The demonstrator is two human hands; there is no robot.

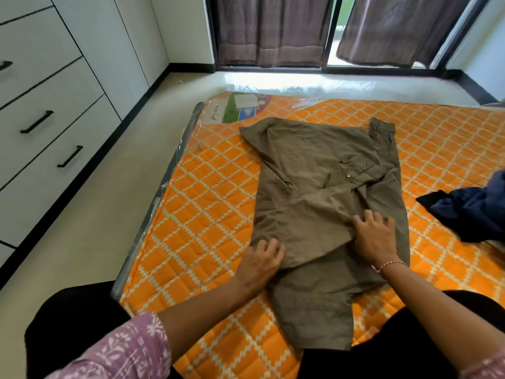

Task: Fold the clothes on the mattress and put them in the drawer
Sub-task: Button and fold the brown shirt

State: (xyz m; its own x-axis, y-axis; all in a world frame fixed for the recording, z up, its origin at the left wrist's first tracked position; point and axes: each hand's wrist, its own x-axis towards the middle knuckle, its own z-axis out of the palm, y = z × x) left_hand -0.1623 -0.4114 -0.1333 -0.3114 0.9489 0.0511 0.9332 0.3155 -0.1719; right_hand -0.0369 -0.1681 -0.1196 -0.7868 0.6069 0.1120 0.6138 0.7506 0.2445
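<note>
Head view of a bedroom. A mattress [191,203] with an orange cover crossed by a cream lattice, wrapped in clear plastic, lies on the pale tiled floor [90,231]. Along the left wall stands a white drawer unit [41,105] with black bar handles, all drawers closed. At the far side, brown curtains [273,28] hang before a dark-framed sliding window. An olive-brown shirt [314,173] lies flat near the middle of the mattress, partly folded, one sleeve laid across the body and a buttoned chest pocket facing up. A heap of dark blue and black clothes [470,209] sits on the mattress at the right edge, apart from the shirt. The left hand [259,259], fingers spread and relaxed, rests on the shirt's lower left edge, gripping nothing. The right hand [375,236], fingers likewise spread, presses flat on the folded sleeve, a thread bracelet [386,266] at its wrist. Both forearms emerge from pink patterned sleeves [123,351].
</note>
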